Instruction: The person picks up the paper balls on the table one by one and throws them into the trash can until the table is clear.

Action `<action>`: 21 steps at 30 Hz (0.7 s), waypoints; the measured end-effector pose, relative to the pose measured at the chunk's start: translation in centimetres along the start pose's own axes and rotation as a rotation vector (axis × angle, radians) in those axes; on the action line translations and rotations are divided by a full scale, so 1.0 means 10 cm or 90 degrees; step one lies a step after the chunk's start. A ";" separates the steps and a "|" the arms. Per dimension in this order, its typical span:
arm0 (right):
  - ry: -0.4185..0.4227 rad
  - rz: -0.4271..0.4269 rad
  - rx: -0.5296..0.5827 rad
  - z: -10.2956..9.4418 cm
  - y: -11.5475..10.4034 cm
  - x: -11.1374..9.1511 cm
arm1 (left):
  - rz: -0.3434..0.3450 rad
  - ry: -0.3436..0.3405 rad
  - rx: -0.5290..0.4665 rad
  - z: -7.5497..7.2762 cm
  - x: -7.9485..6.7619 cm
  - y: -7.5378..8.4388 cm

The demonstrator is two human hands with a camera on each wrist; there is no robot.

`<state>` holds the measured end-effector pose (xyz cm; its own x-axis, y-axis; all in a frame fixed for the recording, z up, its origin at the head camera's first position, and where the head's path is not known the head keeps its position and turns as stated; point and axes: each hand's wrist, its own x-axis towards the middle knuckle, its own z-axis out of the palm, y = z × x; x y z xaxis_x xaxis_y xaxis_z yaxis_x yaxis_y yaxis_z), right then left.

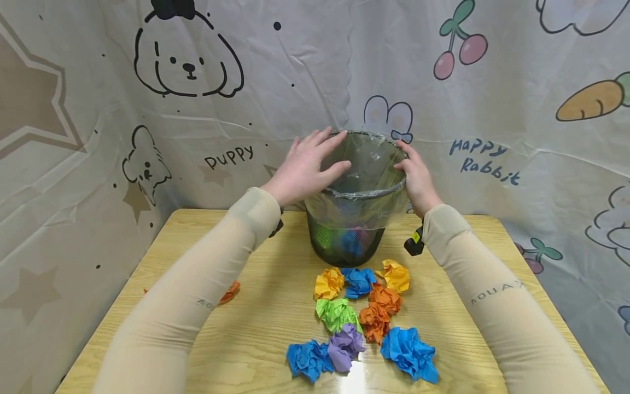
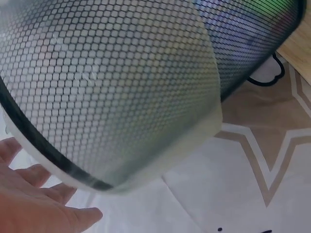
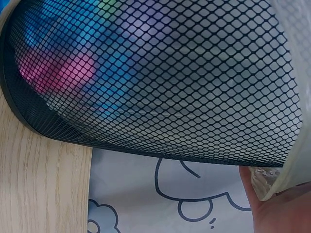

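A black mesh wastebasket (image 1: 346,249) stands upright at the back of the table, lined with a clear plastic bag (image 1: 389,205) folded down over its rim. Coloured crumpled paper (image 3: 73,70) shows through the mesh near the bottom. On the left of the rim is my left hand (image 1: 312,167), its fingers spread and straight; the left wrist view has that hand (image 2: 43,204) just outside the rim. My right hand (image 1: 418,178) grips the right side of the rim and bag, thumb on the inner side. In the right wrist view, the bag's edge partly hides this hand (image 3: 286,213).
In front of the basket lie several crumpled paper balls, among them yellow (image 1: 328,283), green (image 1: 338,314), purple (image 1: 346,347), orange (image 1: 375,322) and blue (image 1: 409,354). Another orange piece (image 1: 229,293) is partly behind the left sleeve. A printed curtain (image 1: 305,65) hangs behind the wooden table (image 1: 261,339).
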<state>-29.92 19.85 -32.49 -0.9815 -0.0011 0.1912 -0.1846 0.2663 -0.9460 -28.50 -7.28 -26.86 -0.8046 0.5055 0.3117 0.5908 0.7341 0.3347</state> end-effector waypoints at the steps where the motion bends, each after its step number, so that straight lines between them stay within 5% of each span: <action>1: 0.001 -0.001 0.001 0.00 0.00 0.00 | 0.001 0.003 -0.003 -0.01 -0.01 -0.02; 21: 0.009 -0.006 -0.008 0.00 0.00 0.00 | -0.068 0.023 0.000 -0.07 -0.47 -0.41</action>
<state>-29.88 19.81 -32.51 -0.9790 0.0101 0.2036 -0.1928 0.2791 -0.9407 -27.09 -12.99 -29.05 -0.8603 0.4073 0.3066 0.5017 0.7831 0.3675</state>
